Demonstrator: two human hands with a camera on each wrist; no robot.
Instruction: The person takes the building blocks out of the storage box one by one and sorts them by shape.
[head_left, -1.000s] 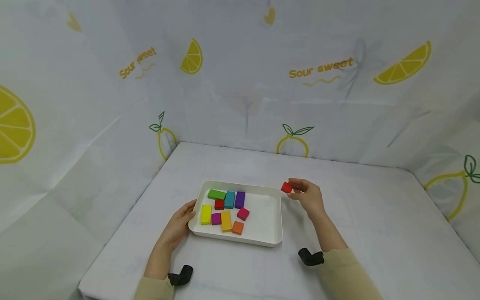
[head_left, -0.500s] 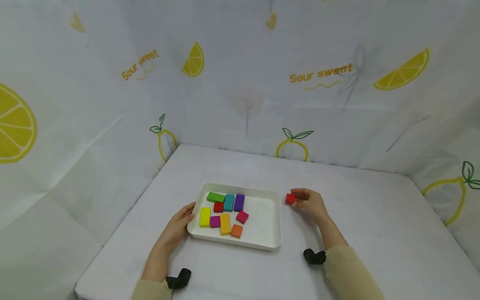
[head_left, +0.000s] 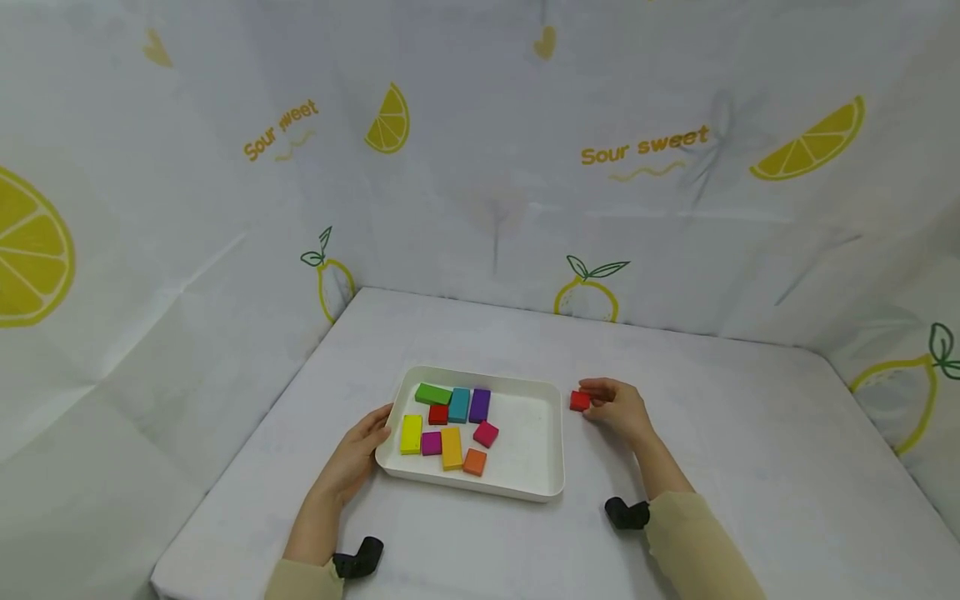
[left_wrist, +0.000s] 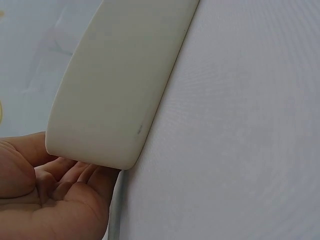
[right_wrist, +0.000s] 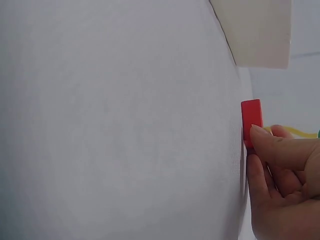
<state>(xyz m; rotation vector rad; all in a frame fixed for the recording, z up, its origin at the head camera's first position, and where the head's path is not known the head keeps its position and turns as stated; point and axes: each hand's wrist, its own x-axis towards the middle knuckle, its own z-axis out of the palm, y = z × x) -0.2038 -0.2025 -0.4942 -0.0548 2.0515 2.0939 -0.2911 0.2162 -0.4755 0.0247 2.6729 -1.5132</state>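
A white rectangular tray [head_left: 525, 450] lies on the table with several coloured blocks in it. At the tray's left end my left hand [head_left: 356, 457] grips the wall, thumb by the rim and fingers against the outside, as the left wrist view [left_wrist: 70, 195] also has it. Just right of the tray, my right hand [head_left: 619, 410] pinches a red block [head_left: 580, 401] between thumb and fingers. In the right wrist view the red block [right_wrist: 252, 120] is at the table surface, a short way from the tray's corner [right_wrist: 265, 35].
Inside the tray, a green block [head_left: 433, 394], a teal block [head_left: 459, 406] and a purple block [head_left: 480, 406] lie at the back. A yellow block [head_left: 411, 434] and an orange block [head_left: 475, 462] lie nearer the front. A printed white cloth [head_left: 480, 167] hangs behind the table.
My right hand has brought the red block down to the table at the tray's right side, a little farther from the rim. The left hand keeps its place on the tray.
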